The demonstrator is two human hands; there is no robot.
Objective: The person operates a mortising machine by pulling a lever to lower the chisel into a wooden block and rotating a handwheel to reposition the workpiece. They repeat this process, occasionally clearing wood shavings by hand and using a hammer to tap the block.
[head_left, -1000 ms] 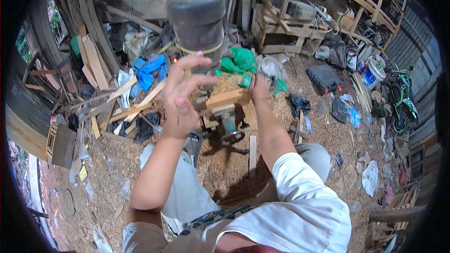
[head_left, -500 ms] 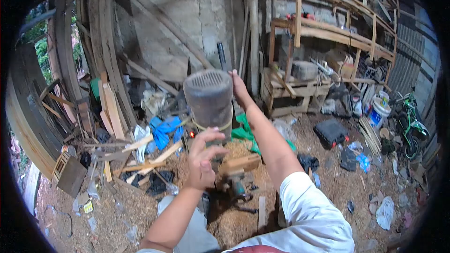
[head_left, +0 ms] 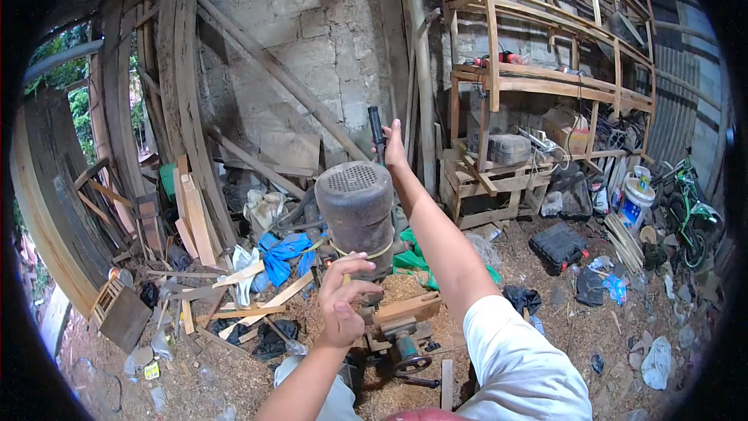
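Observation:
A dark, dusty machine motor [head_left: 355, 206] with a perforated round top stands upright in front of me, a yellowish cord around its lower part. Beyond its right side, my right hand [head_left: 395, 145] is closed around the black grip of a lever handle [head_left: 377, 131], thumb up. My left hand [head_left: 343, 308] is raised in front of the motor's lower end, fingers bent and apart, with nothing visible in it. Below sits a wooden block [head_left: 407, 309] on the machine's bed, above a green vise-like part and a black handwheel [head_left: 413, 364].
Sawdust, wood offcuts [head_left: 269, 300] and plastic bags [head_left: 286, 256] litter the ground. Planks lean at the left. A wooden rack [head_left: 545, 82] stands at the back right, with a black case [head_left: 558, 247], a white bucket [head_left: 635, 204] and a green bike [head_left: 689, 214] nearby.
My view has tilted up, so the motor and machine appear lower. The black grip appears lower, with less of it showing above my right hand. My left hand keeps its bent shape.

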